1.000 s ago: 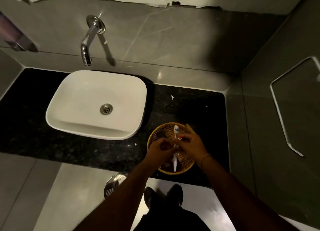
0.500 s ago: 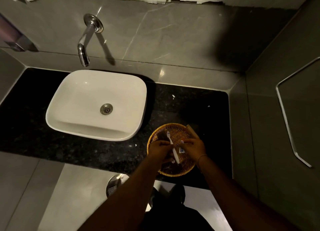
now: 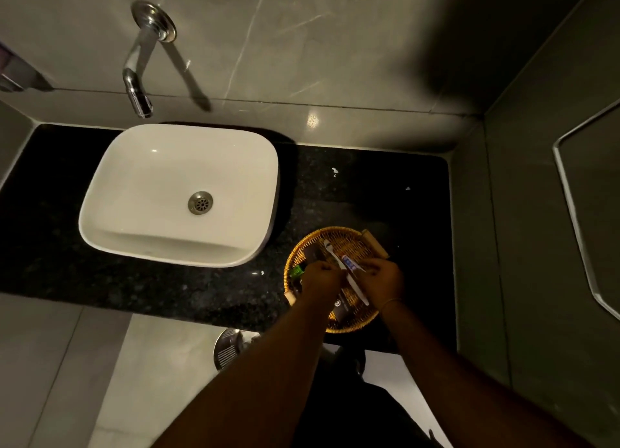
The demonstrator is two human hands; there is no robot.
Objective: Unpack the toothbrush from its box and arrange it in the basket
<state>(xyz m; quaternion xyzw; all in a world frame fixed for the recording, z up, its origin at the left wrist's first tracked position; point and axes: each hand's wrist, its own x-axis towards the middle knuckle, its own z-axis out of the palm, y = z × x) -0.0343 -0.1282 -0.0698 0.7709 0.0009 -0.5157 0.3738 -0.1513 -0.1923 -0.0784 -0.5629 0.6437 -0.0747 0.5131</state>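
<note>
Head view: over the wicker basket [image 3: 295,253] on the worktop [image 3: 201,290], left hand [image 3: 322,280] and right hand [image 3: 380,280] grip the unboxed toothbrush [image 3: 345,270]; only placing it appears left.

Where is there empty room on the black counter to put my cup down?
The black stone counter is bare between the white square sink and the right wall, behind the round woven basket. Left of the sink is bare too. The basket is crowded: both hands and a white toothbrush are over it.
</note>
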